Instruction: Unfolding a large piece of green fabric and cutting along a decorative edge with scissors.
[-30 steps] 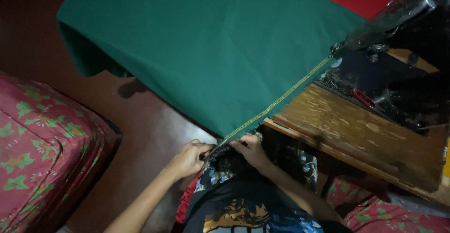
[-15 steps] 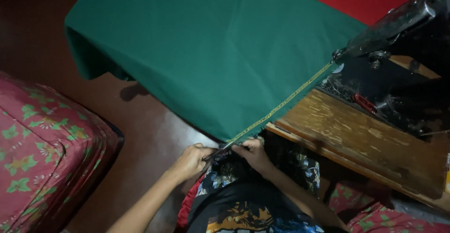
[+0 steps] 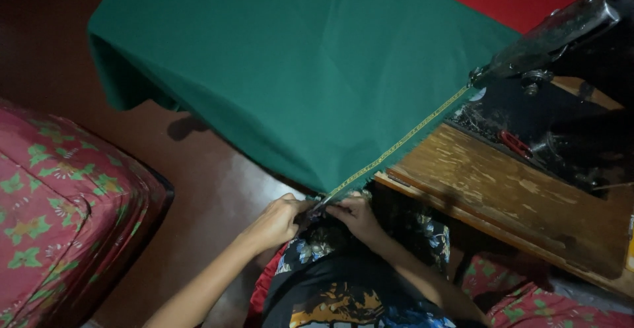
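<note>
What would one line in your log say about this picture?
left hand: pinching green cloth corner | right hand: same corner | yellow trim: runs to black sewing machine | wooden table: beneath

The cloth (image 3: 310,70) hangs over the wooden table (image 3: 502,202), with the sewing machine (image 3: 561,37) at its right edge. A trimmed edge (image 3: 396,146) runs from the machine down to 2 hands, left hand (image 3: 277,222) beside right hand (image 3: 356,214). A cushion (image 3: 59,202) lies far left.

Two hands (image 3: 317,219), one green cloth (image 3: 310,70), one sewing machine (image 3: 561,24).
</note>
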